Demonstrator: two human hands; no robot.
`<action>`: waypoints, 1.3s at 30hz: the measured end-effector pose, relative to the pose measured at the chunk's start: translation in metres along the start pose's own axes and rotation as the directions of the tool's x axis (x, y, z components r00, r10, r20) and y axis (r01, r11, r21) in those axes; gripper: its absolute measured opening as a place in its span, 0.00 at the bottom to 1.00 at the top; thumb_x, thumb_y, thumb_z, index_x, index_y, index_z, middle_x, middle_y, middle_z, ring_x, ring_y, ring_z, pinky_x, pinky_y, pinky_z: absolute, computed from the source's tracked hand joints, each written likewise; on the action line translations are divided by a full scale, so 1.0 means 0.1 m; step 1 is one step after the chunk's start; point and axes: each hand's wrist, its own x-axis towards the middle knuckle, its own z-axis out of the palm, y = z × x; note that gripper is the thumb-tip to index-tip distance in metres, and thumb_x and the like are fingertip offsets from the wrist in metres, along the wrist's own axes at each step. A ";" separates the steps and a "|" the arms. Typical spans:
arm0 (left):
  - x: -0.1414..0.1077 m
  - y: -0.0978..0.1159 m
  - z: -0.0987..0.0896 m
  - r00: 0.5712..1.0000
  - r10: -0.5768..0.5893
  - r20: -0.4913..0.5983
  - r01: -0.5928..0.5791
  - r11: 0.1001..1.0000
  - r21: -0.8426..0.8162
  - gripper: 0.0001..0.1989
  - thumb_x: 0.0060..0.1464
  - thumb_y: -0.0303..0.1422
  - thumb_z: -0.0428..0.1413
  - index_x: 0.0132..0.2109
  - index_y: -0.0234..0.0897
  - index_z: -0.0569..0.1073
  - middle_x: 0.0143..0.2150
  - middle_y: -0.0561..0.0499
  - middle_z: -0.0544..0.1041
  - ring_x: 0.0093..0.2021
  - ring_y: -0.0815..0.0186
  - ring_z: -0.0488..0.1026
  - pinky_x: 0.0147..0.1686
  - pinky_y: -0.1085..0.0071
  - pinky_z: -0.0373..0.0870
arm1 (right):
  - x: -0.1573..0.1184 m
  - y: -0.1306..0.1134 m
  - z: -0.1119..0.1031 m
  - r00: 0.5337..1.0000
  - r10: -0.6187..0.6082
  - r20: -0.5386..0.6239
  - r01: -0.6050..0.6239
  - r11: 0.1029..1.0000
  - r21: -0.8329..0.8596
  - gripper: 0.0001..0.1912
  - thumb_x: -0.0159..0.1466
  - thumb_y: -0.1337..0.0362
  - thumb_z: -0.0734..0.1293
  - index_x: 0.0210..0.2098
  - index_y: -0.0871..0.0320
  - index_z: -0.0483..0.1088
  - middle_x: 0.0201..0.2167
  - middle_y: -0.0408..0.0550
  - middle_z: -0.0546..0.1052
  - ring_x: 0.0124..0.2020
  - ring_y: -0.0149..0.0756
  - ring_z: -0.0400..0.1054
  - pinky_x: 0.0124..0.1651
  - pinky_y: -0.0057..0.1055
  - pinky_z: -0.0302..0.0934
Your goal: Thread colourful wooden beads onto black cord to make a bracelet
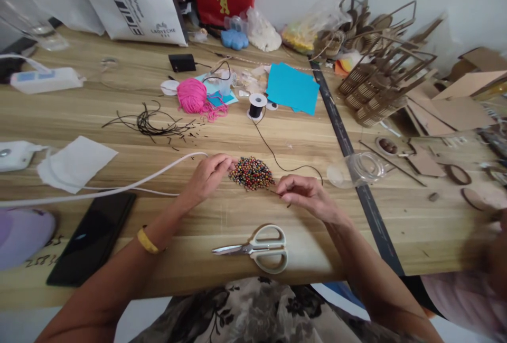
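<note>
Bead pile (252,173) on worktop (190,261)

Left hand (212,175) at pile's left edge, fingers bunched, can't tell if holding a bead. Right hand (304,194) half-curled, pinching dark cord (272,191) just right of pile. Scissors (249,248) nearer wearer.

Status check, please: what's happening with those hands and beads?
Left hand at left edge of bead pile. Right hand pinching thin dark strand. Scissors nearer the body, apart from both hands.

The bare left forearm (134,261) is slanting inward — its curved left hand (209,176) is pointing rightward, fingers (222,162) bunched. The bare right forearm (370,269) is mirroring it — its arched right hand (311,197) is pinching thumb (292,197) to forefinger (289,180).
</note>
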 end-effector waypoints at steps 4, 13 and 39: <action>-0.05 0.10 0.05 0.999 -0.024 0.036 0.024 1.000 0.002 0.20 0.60 0.43 0.45 0.38 0.31 0.74 0.31 0.46 0.76 0.35 0.63 0.74 0.37 0.69 0.69 | 0.11 0.09 0.10 0.995 -0.002 -0.098 0.009 0.997 0.072 0.08 0.60 0.61 0.70 0.36 0.59 0.72 0.31 0.44 0.72 0.32 0.29 0.64 0.35 0.26 0.59; -0.22 0.25 0.37 0.916 -0.059 0.398 0.121 0.984 -0.132 0.20 0.58 0.44 0.48 0.26 0.33 0.68 0.21 0.53 0.69 0.23 0.71 0.65 0.25 0.76 0.62 | 0.15 0.18 0.40 0.991 -0.070 -0.115 0.052 0.987 -0.152 0.12 0.63 0.57 0.67 0.33 0.60 0.70 0.28 0.44 0.72 0.31 0.31 0.65 0.35 0.28 0.61; -0.18 0.00 0.19 0.798 0.091 0.595 -0.193 0.975 0.110 0.13 0.56 0.34 0.51 0.25 0.33 0.69 0.21 0.55 0.66 0.22 0.72 0.60 0.24 0.76 0.54 | -0.28 0.16 -0.06 0.994 -0.019 0.111 0.109 0.415 -0.903 0.04 0.66 0.66 0.62 0.38 0.59 0.68 0.37 0.53 0.72 0.43 0.43 0.67 0.44 0.37 0.63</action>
